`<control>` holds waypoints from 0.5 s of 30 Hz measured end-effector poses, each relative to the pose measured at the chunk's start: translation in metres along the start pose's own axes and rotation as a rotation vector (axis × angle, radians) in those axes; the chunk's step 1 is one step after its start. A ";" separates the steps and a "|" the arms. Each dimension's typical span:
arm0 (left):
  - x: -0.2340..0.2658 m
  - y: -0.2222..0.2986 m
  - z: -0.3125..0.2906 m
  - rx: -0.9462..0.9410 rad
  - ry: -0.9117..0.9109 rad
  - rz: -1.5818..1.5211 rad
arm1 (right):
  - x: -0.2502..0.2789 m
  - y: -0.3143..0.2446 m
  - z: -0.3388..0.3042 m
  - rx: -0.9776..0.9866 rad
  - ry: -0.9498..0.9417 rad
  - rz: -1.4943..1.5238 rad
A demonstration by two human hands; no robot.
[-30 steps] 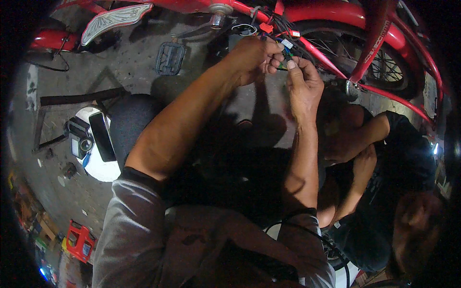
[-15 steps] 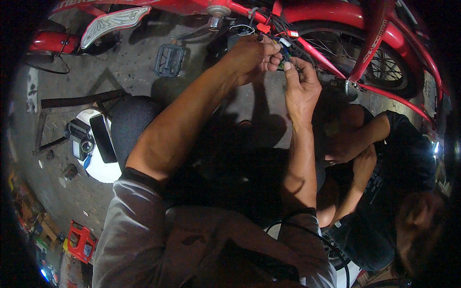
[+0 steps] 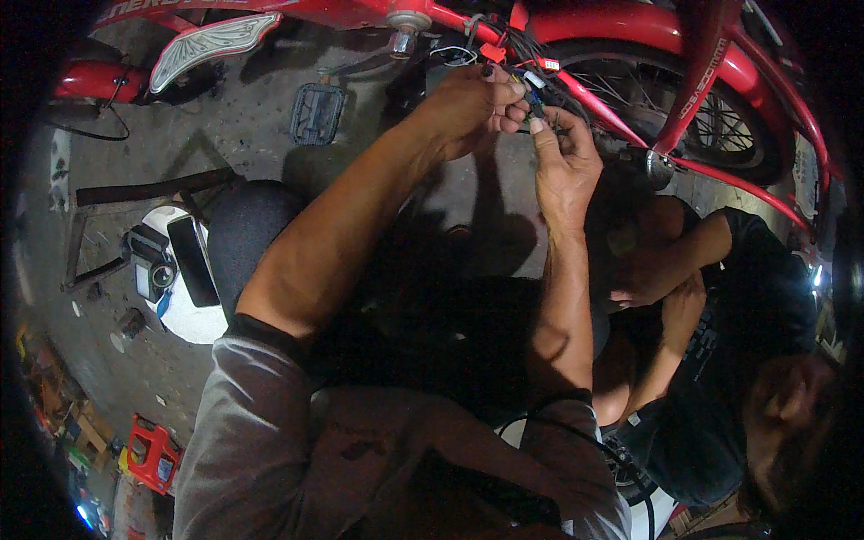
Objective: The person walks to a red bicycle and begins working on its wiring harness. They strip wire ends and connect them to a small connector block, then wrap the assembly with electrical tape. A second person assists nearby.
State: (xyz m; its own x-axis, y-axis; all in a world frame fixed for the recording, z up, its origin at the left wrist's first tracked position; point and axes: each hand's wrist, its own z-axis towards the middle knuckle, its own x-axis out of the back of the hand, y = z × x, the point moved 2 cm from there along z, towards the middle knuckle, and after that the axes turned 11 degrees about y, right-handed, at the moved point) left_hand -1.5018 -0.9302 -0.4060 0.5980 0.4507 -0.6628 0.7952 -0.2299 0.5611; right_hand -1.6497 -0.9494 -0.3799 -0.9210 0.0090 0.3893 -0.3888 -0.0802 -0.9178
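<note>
A bundle of thin wires with connectors (image 3: 533, 87) hangs at the frame of a red bicycle (image 3: 601, 103). Thumb and fingertips of my left hand (image 3: 486, 101) pinch wires in it, just below a red connector (image 3: 493, 52). Close by on the right, my right hand (image 3: 567, 162) grips a thin wire between thumb and forefinger, near some green strands. The fingertips of both hands almost meet. What exactly sits between them is small and partly covered by the fingers.
A co-worker (image 3: 711, 297) sits close on my right, arms folded over the knees. On my left a phone (image 3: 193, 261) and a small device lie on a white round surface (image 3: 202, 322). A pedal (image 3: 317, 113) shows beyond. A red plastic stool (image 3: 151, 454) stands lower left.
Both hands stay at the wire bundle, with only slight finger movement. The co-worker's head has shifted a little.
</note>
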 end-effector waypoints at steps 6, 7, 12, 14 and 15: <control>0.001 0.000 0.001 -0.029 0.032 0.084 | 0.000 -0.001 -0.001 -0.013 -0.007 -0.007; 0.001 0.000 0.001 -0.034 0.046 0.099 | 0.000 -0.001 -0.001 -0.014 -0.009 -0.010; 0.000 0.000 0.001 -0.077 0.062 0.181 | 0.001 -0.002 0.000 0.050 -0.017 -0.052; 0.001 0.001 0.001 -0.094 0.068 0.218 | 0.000 -0.002 0.000 0.086 -0.013 -0.081; 0.001 0.001 0.000 -0.102 0.060 0.234 | 0.001 -0.003 0.000 0.107 -0.009 -0.096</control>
State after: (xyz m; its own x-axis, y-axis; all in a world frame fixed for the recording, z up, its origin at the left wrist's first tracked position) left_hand -1.5006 -0.9304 -0.4063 0.7548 0.4469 -0.4801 0.6200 -0.2473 0.7446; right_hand -1.6493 -0.9496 -0.3770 -0.8791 0.0128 0.4764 -0.4703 -0.1856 -0.8628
